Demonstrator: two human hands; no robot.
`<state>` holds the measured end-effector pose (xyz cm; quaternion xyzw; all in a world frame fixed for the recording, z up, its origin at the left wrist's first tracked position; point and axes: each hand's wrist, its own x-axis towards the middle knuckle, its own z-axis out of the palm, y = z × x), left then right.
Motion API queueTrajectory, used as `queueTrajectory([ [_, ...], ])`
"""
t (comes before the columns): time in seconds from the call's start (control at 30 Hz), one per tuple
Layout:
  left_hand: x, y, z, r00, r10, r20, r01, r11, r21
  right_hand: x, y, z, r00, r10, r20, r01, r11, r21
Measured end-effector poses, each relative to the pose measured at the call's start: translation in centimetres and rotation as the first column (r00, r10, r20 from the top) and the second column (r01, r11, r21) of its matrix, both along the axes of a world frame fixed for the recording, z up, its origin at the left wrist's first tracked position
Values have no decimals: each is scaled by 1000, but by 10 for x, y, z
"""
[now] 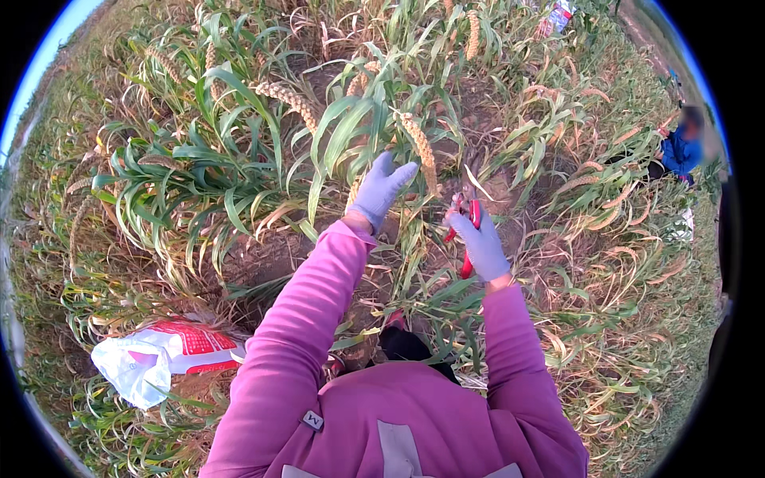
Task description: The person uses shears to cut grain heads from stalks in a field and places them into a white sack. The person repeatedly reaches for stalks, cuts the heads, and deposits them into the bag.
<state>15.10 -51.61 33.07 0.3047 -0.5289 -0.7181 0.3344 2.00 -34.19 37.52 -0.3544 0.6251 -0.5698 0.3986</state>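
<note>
- Your left hand [382, 190] was open, some fingers indistinct.
- Your right hand [484, 248] gripped red shears [476, 213], handles partly covered.
- A knobbly seed head [421, 151] drooped nearby.

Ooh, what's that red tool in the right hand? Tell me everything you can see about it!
It's a pair of hand clippers with shiny red handles, maybe plastic-coated, and a short silvery end that looks like metal. The gloved right hand grips them, hiding part of the handles; one red end pokes out below the palm. The silvery end points away from the person, close to the tip of a yellowish seed head. It's too small to tell whether the blades are open.
</note>
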Motion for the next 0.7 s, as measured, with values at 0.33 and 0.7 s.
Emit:
queueTrajectory([
  [0.33,-52,-47,-41,963,224,153,-229,973,17,-131,-126,23,479,609,-632,-327,792,515],
  [0.7,24,-33,-84,759,171,628,290,775,-561,-83,-189,-24,244,887,-392,-601,456,656],
])
